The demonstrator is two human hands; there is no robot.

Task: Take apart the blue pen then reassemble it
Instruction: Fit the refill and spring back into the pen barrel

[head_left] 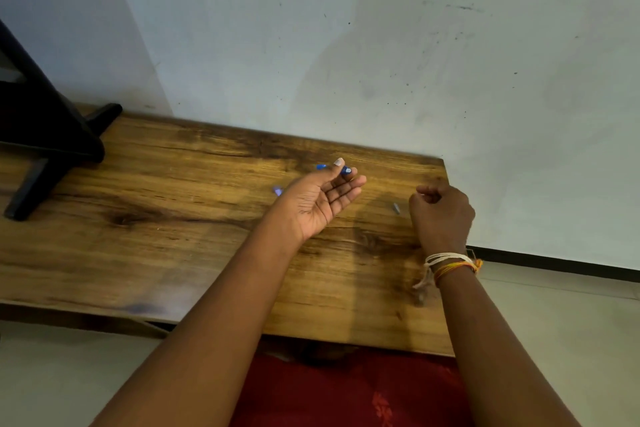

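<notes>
My left hand (317, 199) hovers over the middle of the wooden table (173, 236), palm turned toward me. Its thumb presses a short blue pen piece (346, 169) against the forefinger, and the blue ends stick out on both sides of the thumb. A small translucent blue part (277, 190) lies on the table just left of that hand. A tiny grey part (396, 208) lies between my hands. My right hand (441, 217) rests near the table's right edge, curled into a fist, and nothing shows inside it.
A black stand (45, 135) occupies the table's far left. A pale wall runs right behind the table. The table's right edge is just beyond my right hand, with floor past it. Red cloth (346, 392) lies below the near edge.
</notes>
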